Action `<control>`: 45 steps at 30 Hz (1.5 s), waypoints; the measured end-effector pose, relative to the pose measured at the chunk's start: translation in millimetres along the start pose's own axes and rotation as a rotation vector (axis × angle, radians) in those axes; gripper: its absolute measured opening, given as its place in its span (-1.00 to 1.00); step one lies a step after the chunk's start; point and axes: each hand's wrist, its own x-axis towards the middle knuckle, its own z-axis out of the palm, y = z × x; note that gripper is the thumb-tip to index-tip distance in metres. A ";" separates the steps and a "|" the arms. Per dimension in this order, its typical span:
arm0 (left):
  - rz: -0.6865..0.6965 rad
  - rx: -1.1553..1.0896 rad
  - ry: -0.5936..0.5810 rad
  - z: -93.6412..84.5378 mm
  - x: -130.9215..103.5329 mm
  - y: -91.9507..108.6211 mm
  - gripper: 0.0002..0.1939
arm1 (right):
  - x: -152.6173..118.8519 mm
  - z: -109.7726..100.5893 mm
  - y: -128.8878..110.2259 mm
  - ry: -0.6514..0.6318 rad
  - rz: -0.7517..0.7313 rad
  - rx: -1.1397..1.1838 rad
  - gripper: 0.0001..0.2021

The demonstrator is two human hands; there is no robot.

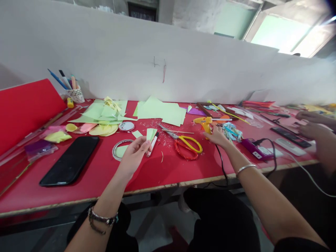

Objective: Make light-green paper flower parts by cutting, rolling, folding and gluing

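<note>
A small piece of pale green paper [151, 134], folded into narrow pleats so that it fans out at the top, is pinched between the thumb and fingertips of the left hand [133, 154], which is otherwise loosely curled and held just above the red desk [157, 171], toward the middle of its near edge. Just beside the paper, a white marker [153, 144] with a black cap lies on the desk.

The right hand [218, 136] rests farther right and nearer the middle of the desk, its fingers closing around the grip of a yellow and orange glue gun [204, 122]; how firmly it holds it cannot be told. A black cord [222, 164] runs from there over the near edge. No writing on any of these can be read.

Between the two hands lie yellow-handled scissors [187, 141] and a red pair [185, 152] touching them. A ring-shaped lid [118, 148] sits just left of the left hand, and a black phone [70, 159] lies farther toward the left near corner. Sheets of green paper [160, 110] are spread along the far edge, with a cup of pens [75, 92] at the far left. Another person's hands [312, 131] show at the right end.
</note>
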 end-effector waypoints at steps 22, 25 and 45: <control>-0.002 0.275 -0.170 5.8 -5.9 -3.6 -0.75 | -131.7 -65.7 -142.0 0.019 -0.643 0.777 -0.69; 0.017 0.330 -0.231 9.6 -6.8 -2.4 -0.76 | -133.4 -59.7 -138.9 -0.013 -0.640 0.819 -0.68; 0.070 0.503 -0.383 13.0 -9.5 0.6 -0.79 | -135.5 -49.8 -138.2 0.021 -0.664 0.853 -0.89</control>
